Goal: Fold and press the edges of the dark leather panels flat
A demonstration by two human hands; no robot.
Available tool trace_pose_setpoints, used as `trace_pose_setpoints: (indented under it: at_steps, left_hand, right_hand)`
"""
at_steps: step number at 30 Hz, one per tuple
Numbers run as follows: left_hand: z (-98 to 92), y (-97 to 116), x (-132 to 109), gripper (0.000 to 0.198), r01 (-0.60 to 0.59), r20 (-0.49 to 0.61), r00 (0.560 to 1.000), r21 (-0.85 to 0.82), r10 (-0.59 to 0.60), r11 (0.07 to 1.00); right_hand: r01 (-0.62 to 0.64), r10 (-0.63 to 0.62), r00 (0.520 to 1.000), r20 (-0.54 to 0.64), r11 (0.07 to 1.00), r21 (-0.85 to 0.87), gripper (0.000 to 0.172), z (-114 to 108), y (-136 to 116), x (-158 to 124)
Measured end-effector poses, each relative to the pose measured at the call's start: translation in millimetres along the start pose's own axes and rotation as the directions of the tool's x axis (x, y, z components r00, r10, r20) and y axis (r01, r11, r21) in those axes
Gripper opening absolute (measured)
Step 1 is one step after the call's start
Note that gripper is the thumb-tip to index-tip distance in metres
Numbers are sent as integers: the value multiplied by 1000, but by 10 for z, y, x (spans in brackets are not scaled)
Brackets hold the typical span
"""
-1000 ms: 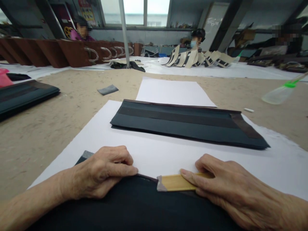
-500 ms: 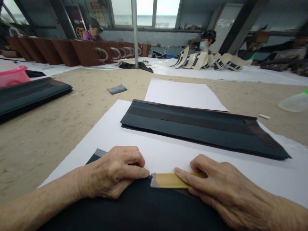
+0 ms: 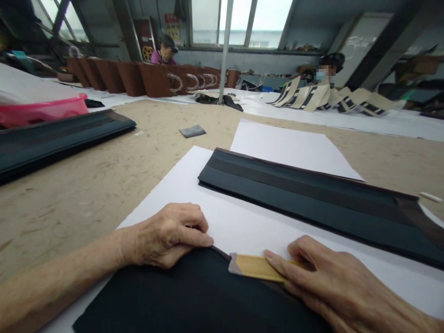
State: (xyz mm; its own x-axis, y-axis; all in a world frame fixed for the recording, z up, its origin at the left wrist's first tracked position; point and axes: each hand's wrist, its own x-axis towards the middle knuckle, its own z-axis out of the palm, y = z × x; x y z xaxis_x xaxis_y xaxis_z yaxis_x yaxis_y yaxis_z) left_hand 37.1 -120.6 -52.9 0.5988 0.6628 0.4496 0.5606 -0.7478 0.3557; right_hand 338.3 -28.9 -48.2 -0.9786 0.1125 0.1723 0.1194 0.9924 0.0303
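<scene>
My left hand [image 3: 173,235] pinches the far edge of a dark fabric piece [image 3: 194,296] lying nearest to me. In my right hand [image 3: 322,273] is a flat yellow wooden tool [image 3: 258,267], its greyish covered tip resting on that same edge, a little right of my left fingertips. A narrow dark strip of the edge shows between the fingertips and the tip. White paper [image 3: 166,189] lies under the fabric. Beyond my hands, a stack of dark folded panels [image 3: 294,189] rests on the paper.
Another dark stack [image 3: 62,138] lies at left by a pink basin [image 3: 45,108]. A small grey piece [image 3: 193,131], a second white sheet [image 3: 291,143] and a white stick [image 3: 430,197] are on the table. Two people sit beyond brown bags [image 3: 152,78] and beige pieces [image 3: 308,97].
The view has swung left, so the surroundings appear farther right. The gap between my left fingertips and the tool's tip has widened, and more of the fabric's left side shows.
</scene>
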Motion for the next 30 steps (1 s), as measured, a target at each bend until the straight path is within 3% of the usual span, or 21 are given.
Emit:
trace_pose_setpoints:
  at_steps: [5, 12, 19, 30]
  left_hand:
    - [7, 9, 17, 27, -26, 5, 1000, 28, 26, 999]
    - [-53, -23, -24, 27, -22, 39, 999, 15, 22, 1000]
    - [-182, -100, -184, 29, 26, -29, 999, -26, -27, 999]
    - [-156, -141, -166, 24, 8, -49, 999, -14, -9, 1000]
  right_hand:
    - [5, -4, 999, -51, 1000, 20, 34, -4, -24, 112]
    - [3, -4, 999, -36, 1000, -10, 37, 53, -59, 202]
    - [53, -57, 996, -71, 997, -50, 35, 54, -21, 280]
    - [70, -75, 995, -73, 996, -63, 37, 74, -69, 526]
